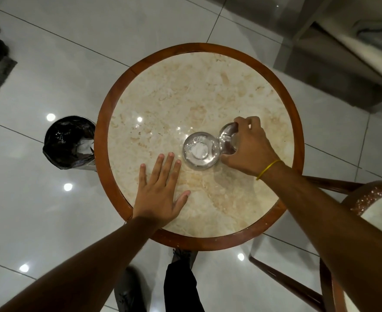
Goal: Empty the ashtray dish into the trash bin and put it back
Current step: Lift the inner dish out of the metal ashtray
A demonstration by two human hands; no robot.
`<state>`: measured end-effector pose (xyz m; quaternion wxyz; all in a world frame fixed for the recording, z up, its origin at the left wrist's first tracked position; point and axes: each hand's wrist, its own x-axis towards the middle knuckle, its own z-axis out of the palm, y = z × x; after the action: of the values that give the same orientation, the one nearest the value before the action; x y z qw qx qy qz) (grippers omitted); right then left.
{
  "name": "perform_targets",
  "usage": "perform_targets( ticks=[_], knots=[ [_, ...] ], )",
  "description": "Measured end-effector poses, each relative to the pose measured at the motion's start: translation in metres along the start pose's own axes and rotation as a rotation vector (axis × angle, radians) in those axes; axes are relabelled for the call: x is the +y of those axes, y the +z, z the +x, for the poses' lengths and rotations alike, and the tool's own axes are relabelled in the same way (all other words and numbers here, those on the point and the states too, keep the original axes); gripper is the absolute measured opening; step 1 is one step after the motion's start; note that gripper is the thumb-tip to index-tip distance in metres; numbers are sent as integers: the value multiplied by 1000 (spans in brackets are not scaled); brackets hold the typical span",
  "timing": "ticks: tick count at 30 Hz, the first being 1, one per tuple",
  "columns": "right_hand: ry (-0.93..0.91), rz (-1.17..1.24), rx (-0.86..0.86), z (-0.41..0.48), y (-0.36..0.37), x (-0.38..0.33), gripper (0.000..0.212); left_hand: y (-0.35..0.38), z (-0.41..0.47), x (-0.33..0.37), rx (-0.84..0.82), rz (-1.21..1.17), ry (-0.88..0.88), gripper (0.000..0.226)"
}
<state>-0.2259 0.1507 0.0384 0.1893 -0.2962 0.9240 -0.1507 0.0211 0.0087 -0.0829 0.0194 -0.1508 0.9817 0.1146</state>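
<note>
Ashtray dish of clear glass stands on the round table, a little toward the near right part of the marble top, well inside the wooden rim. Some white, powdery stuff lies on its bottom. Just to its right, touching its rim, there is a second glass piece; it is tilted up on its edge, and I cannot tell if it is a lid or another dish.

The right hand is closed around this tilted glass piece, with the fingers curled over its top and the thumb low at its near side. A yellow band goes around the right wrist.

The left hand lies flat on the marble near the near left edge of the table, fingers spread wide and holding nothing. Its fingertips point to the dish and stop just beside it, without touching.

On the tiled floor, close against the left edge of the table, stands the trash bin with a black bag in it; something white and crumpled shows inside. Another table with a wooden rim is partly visible at the right.
</note>
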Motion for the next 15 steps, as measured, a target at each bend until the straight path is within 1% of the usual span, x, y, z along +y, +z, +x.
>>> perform_targets(
  ticks=[6,10,15],
  knots=[
    [93,-73,-84,-12,4,35,92,2,0,-1,21,0,5,88],
    [104,-111,-87,-23,13,49,96,1,0,1,9,14,1,89],
    [109,-133,-83,-28,22,52,108,-1,1,2,-4,17,-12,89]
  ],
)
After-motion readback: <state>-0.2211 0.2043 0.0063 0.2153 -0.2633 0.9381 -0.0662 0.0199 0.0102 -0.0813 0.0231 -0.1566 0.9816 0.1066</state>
